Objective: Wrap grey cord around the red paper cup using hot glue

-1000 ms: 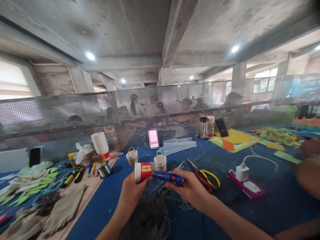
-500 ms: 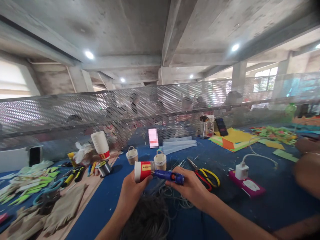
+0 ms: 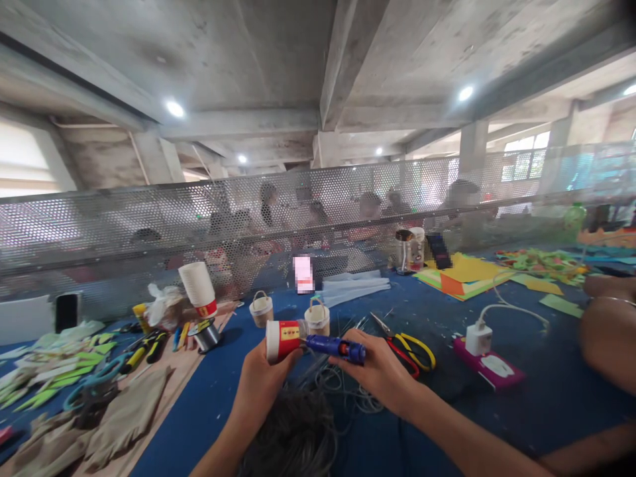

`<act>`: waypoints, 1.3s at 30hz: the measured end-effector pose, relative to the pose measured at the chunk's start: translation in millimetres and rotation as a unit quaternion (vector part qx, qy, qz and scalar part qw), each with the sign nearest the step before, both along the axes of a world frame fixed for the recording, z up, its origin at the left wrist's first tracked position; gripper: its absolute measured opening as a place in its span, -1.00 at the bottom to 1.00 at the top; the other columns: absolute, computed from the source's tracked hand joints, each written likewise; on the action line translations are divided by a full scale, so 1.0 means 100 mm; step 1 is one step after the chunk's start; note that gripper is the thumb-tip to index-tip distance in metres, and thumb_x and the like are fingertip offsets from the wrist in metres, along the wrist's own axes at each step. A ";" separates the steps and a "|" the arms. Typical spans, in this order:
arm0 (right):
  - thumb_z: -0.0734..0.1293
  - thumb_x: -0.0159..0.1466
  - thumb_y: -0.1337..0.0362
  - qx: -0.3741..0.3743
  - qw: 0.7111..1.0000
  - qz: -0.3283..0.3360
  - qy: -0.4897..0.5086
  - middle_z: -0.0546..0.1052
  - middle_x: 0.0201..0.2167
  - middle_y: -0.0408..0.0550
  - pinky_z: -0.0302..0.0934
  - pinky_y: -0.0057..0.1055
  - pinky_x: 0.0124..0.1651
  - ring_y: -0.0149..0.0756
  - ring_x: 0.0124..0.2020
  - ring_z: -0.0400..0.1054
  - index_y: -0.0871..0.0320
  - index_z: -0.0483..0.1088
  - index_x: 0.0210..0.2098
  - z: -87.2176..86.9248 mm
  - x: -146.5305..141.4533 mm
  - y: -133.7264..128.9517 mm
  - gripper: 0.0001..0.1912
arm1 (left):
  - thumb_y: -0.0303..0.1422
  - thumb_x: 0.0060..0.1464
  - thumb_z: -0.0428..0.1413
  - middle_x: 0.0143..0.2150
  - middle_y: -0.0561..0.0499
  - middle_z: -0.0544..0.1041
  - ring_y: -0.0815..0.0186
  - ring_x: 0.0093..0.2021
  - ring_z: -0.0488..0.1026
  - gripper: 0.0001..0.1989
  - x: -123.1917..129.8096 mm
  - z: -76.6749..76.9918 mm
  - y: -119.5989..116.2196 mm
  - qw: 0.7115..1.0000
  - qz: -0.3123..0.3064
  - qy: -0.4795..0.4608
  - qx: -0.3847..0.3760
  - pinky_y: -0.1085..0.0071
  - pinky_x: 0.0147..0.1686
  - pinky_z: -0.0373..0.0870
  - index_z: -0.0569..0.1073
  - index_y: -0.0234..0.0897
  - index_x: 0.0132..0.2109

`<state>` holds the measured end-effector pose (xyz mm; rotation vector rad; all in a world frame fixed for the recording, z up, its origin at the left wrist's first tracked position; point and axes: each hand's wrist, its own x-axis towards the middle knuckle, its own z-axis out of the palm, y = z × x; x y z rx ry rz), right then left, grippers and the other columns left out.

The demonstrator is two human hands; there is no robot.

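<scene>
The left hand point(image 3: 263, 374) grips a red and white paper cup point(image 3: 283, 341) tipped on its side, thumb along its lower side and its white end toward the left. The right hand point(image 3: 375, 368) is closed around a blue tool point(image 3: 335, 348), whose narrow end points left and meets or nearly meets the cup's right end; which of these I cannot tell. Both are held above the blue counter point(image 3: 427, 424), in front of 2 small handled buckets point(image 3: 262, 310), 1 of them just behind the tool's tip. To the right of the right hand lie red-and-yellow-handled pliers point(image 3: 410, 351), and beyond them a white charger point(image 3: 478, 339) sits on a magenta power strip point(image 3: 489, 364). Loose wire point(image 3: 365, 399) is coiled below the right hand. At left, a stack of paper cups point(image 3: 196, 285) leans above a spool point(image 3: 205, 336), with tan gloves point(image 3: 132, 411) nearer the camera.
</scene>
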<state>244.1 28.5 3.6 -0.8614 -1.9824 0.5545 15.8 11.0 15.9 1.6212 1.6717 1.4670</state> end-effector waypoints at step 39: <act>0.31 0.31 0.15 -0.012 0.999 -0.033 -0.018 0.27 -0.51 -0.26 -0.05 -0.50 -0.43 -0.42 -0.47 0.13 0.11 0.16 -0.45 -0.02 0.03 0.01 -0.70 | -0.18 -0.08 0.22 -0.34 -0.07 0.69 0.04 -0.30 0.61 -0.68 0.01 0.00 -0.01 0.997 0.002 0.075 0.027 0.25 -0.25 0.52 0.56 -0.33 -0.24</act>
